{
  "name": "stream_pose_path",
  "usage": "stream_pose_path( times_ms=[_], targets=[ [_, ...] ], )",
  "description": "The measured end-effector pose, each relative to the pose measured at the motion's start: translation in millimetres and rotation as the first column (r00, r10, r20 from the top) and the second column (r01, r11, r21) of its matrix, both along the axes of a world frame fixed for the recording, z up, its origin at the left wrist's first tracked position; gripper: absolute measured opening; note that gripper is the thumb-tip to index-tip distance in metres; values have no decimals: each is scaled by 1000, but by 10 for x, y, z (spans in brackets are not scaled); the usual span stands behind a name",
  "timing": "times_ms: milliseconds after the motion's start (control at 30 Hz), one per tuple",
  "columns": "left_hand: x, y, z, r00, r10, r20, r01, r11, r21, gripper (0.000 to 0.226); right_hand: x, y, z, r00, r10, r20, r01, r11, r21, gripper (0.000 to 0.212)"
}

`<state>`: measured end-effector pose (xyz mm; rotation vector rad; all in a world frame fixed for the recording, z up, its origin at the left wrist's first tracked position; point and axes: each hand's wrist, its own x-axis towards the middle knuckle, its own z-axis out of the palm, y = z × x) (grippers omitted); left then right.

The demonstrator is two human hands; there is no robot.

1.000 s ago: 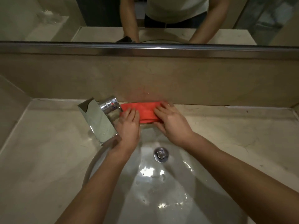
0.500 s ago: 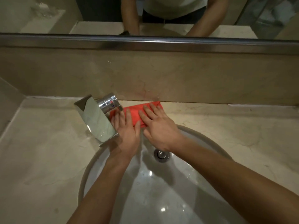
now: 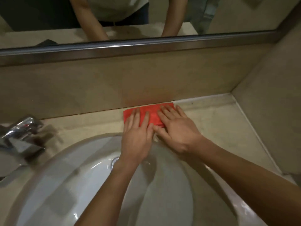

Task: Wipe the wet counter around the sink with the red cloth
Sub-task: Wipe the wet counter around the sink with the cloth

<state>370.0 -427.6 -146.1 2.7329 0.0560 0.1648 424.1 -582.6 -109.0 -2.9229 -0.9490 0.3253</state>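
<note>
The folded red cloth (image 3: 150, 114) lies flat on the beige stone counter (image 3: 216, 126) behind the white sink (image 3: 68, 173), close against the back wall. My left hand (image 3: 136, 136) presses on the cloth's left part with straight fingers. My right hand (image 3: 176, 129) presses flat on its right part, fingers spread. The two hands touch side by side and both forearms reach over the basin. The near edge of the cloth is hidden under my hands.
The chrome tap (image 3: 21, 132) stands at the left of the basin, blurred. The drain (image 3: 114, 161) peeks out beside my left wrist. A side wall (image 3: 273, 98) closes the counter on the right. A mirror (image 3: 130, 15) with a metal frame runs above the backsplash.
Both hands have slid the cloth to the right along the back of the counter, away from the tap. The view has swung right with them.
</note>
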Motion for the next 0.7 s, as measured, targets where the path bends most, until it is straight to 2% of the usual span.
stream_pose_path(
  times_ms=[167, 267, 333, 400, 533, 633, 700],
  targets=[
    [551, -964, 108, 965, -228, -132, 230, 973, 0, 77, 291, -959, -26, 970, -227, 83, 235, 968, -90, 91],
    [849, -1451, 147, 939, -244, -243, 266, 962, 61, 59, 519, -1275, -61, 933, -346, 96, 353, 933, -74, 92],
    [876, -1608, 153, 937, -224, -269, 251, 965, 71, 56, 603, -1329, -59, 926, -368, 78, 372, 927, -46, 90],
    [803, -1649, 100, 936, -254, -246, 272, 961, 42, 58, 558, -1389, -59, 922, -384, 56, 386, 922, -21, 94],
    [259, -1833, 86, 895, -404, -187, 406, 914, -31, 77, -18, -1811, -58, 910, -415, -11, 415, 910, 0, 104],
    [-368, -2038, 123, 889, -422, -179, 419, 906, -56, 65, -625, -2054, 12, 906, -420, -54, 422, 906, 25, 112],
    [-449, -2041, 145, 899, -404, -166, 407, 913, -19, 61, -678, -2041, 65, 898, -428, -106, 432, 902, 23, 118]
  ],
)
